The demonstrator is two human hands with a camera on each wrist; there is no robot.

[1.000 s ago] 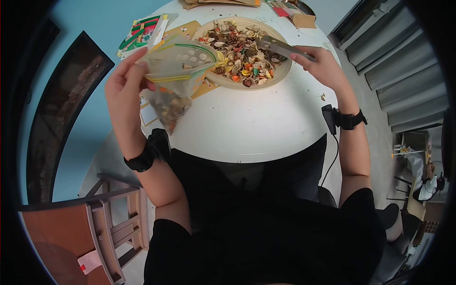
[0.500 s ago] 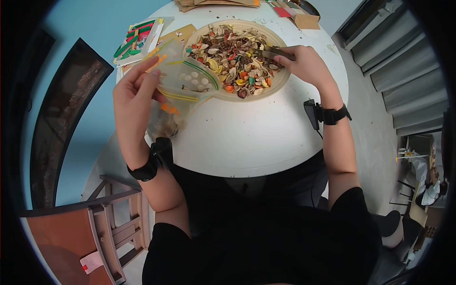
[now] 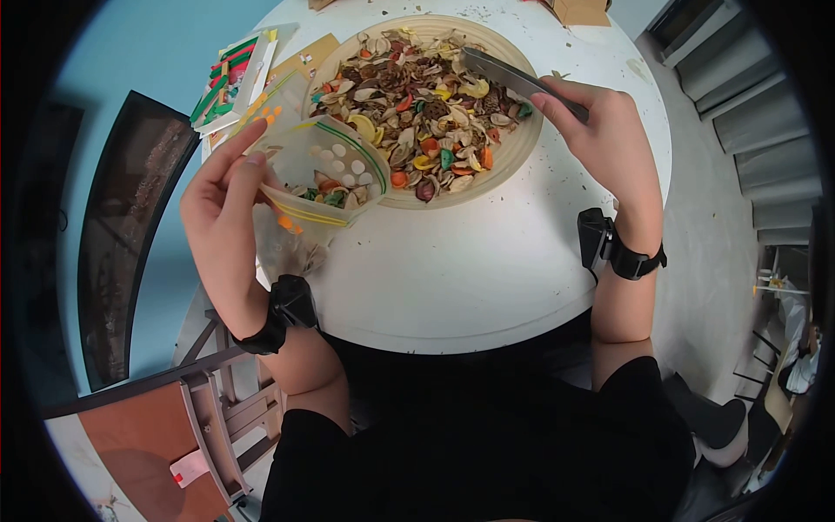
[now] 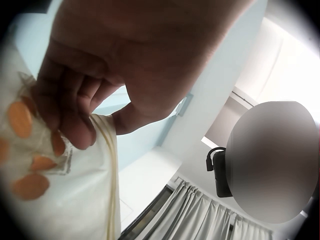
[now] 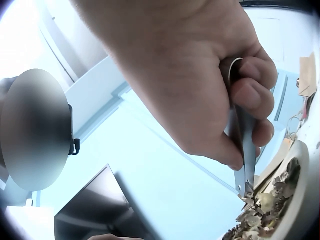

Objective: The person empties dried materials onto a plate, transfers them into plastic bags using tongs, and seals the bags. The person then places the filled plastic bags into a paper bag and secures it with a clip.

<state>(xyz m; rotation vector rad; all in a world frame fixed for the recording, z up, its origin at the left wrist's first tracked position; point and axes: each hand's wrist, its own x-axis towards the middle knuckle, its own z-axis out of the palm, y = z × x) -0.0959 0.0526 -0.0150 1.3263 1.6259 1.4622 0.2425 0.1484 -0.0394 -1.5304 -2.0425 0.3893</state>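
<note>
In the head view the left hand point(image 3: 222, 213) pinches the rim of a clear zip bag point(image 3: 335, 209), whose mouth gapes toward the plate; dried pieces lie inside. The left wrist view shows thumb and fingers on the bag's edge point(image 4: 107, 165). The right hand point(image 3: 600, 139) grips metal tongs point(image 3: 513, 80), their tips at the dried flowers and petals point(image 3: 426, 113) heaped on a round plate point(image 3: 522, 161). In the right wrist view the fingers of the right hand point(image 5: 200, 85) curl round the tongs point(image 5: 245, 145), with the tips touching the heap's edge.
A white tray point(image 3: 248, 96) with red and green items stands left of the plate, beside a brown paper sheet point(image 3: 320, 54). At the table's far right is a cardboard box point(image 3: 581, 10). Small crumbs lie on the white table point(image 3: 452, 278); a wooden chair point(image 3: 209, 435) stands lower left.
The tongs withdrew from over the heap's middle, then returned to its upper right part. The bag's mouth has turned more toward the camera, showing pieces inside. The whole view has shifted.
</note>
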